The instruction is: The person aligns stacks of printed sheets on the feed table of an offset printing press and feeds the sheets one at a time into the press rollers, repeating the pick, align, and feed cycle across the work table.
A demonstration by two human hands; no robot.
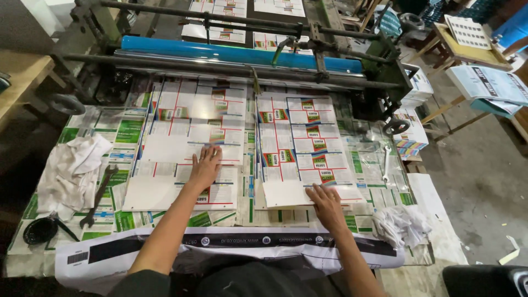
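On the table [440,220], left hand [206,165] is laid flat, fingers spread, on the left stack [187,137]; right hand [325,202], open, is pressed on the right stack's [302,137] near edge.

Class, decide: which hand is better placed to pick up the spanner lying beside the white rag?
Left. The left hand rests on the left stack of sheets, nearer the spanner; the right hand is farther away.

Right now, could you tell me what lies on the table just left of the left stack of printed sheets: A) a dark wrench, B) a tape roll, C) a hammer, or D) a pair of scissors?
A: a dark wrench lies between the white rag and the left stack of printed sheets.
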